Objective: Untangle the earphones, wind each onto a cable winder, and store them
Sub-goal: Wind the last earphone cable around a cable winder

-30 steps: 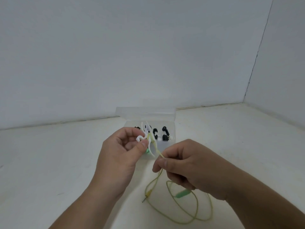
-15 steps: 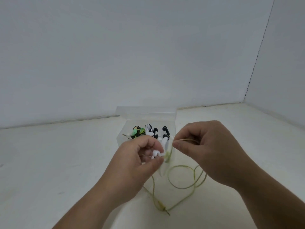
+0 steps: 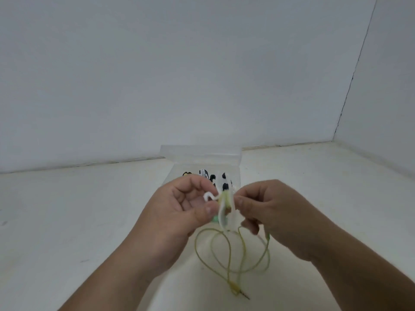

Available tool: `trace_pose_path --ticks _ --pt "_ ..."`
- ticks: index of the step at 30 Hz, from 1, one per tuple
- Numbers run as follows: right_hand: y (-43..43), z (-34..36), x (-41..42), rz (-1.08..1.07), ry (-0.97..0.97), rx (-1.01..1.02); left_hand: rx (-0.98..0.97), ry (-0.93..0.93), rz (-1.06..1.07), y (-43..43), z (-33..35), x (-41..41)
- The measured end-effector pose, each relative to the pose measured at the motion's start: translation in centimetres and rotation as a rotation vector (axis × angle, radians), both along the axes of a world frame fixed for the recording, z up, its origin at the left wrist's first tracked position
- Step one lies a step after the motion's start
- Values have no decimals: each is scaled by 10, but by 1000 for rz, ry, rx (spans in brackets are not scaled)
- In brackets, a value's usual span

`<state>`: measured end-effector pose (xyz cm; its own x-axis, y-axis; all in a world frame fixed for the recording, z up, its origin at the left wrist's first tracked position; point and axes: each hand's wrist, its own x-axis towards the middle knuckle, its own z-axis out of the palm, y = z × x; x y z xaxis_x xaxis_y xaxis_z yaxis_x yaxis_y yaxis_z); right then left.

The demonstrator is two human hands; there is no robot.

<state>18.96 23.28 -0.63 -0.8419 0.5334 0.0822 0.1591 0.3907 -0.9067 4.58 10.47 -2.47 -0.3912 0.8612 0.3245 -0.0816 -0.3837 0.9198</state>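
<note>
My left hand (image 3: 179, 212) pinches a white cable winder (image 3: 224, 205) between thumb and fingers, held just above the table. Yellow-green earphone cable (image 3: 226, 252) is wrapped around the winder's middle. My right hand (image 3: 274, 218) pinches that cable right beside the winder. The rest of the cable hangs in loose loops down to the table, ending in a jack plug (image 3: 243, 294). A green bit shows under my left thumb.
A clear plastic box (image 3: 202, 153) with its lid raised stands just behind my hands; it holds several wound earphones in black, white and green (image 3: 211, 176). White walls meet in a corner at the right.
My right hand came back in beside the winder from higher and farther right, adding cable around it. The hanging loops shifted and the jack plug slid to the right on the table.
</note>
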Motion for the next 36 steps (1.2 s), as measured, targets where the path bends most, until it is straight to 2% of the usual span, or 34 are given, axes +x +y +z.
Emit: trace_pose_path --ticks 5,11,14,19,24,27,30,34,36 --pt "-14 -3 -6 167 -74 -43 18 -117 236 4 -2 -7" --pt "-17 -1 -3 260 -147 48 0 -22 465 5 -4 -10" --pt "-18 3 -2 285 -163 95 -10 28 474 5 -5 -8" --pt "-18 8 1 303 -138 25 -42 104 496 6 -6 -7" --pt "-21 10 1 347 -135 -93 -15 -3 411 4 -3 -6" --pt "-22 10 0 342 -75 -75 -90 247 465 2 -3 -1" --pt "-17 14 3 204 35 -11 -150 494 468 0 -4 4" --pt "-6 13 7 -100 100 296 -176 599 465 -1 -3 3" --pt "-4 13 7 -169 115 412 -204 642 469 -2 -2 5"
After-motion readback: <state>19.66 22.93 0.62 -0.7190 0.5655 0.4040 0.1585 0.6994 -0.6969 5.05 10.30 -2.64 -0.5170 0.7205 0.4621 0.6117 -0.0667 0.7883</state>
